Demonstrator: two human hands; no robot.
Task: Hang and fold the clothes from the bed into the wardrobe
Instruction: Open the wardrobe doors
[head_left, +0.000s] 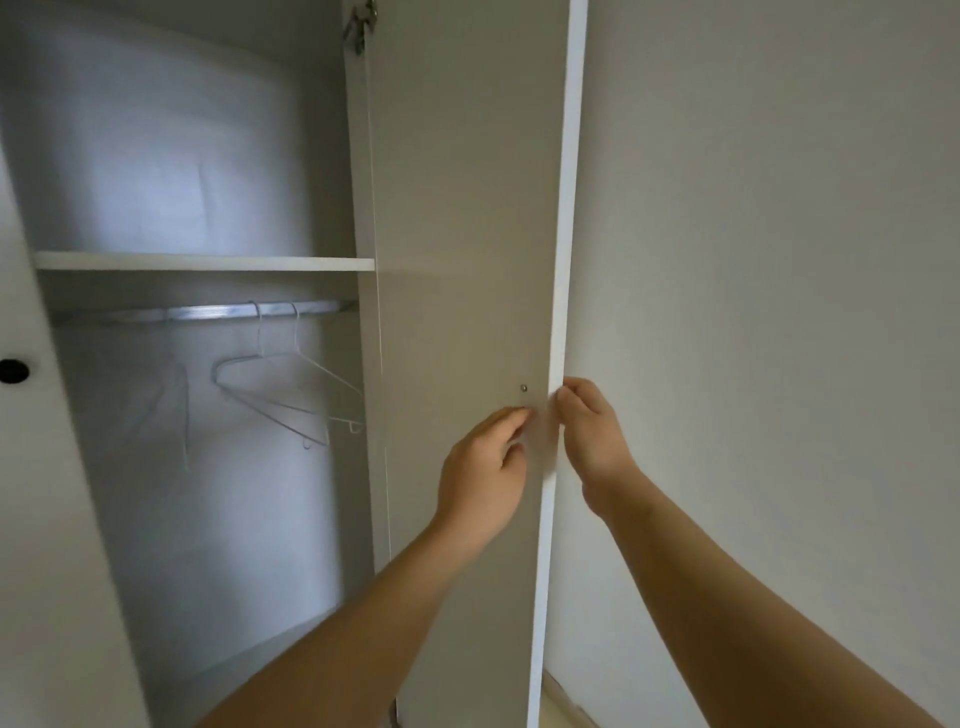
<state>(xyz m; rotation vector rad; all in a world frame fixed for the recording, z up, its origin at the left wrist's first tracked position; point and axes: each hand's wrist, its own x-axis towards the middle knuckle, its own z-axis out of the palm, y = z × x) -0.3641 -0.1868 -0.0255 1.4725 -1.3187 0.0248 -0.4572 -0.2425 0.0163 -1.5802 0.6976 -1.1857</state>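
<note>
Wardrobe (156, 156), head view: open, nothing hung or folded in it yet. The rail (208, 312) carries only bare wire hangers (275, 413), and the shelf (202, 262) above shows no clothes. Clothes and bed are out of sight, so the task looks barely begun.

Door (467, 234): swung wide, its free edge close to the wall (779, 312).
- Right hand (592, 431): clasps that edge in the narrow gap.
- Left hand (483, 478): bent fingertips on the inner face; whether it grips, I cannot tell.

Interior: roomy below the rail.

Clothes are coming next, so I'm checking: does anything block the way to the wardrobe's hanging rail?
Nothing visible does. The door stands open, left hand and right hand at its free edge, and the rail under the shelf is exposed, carrying only bare hangers.
</note>
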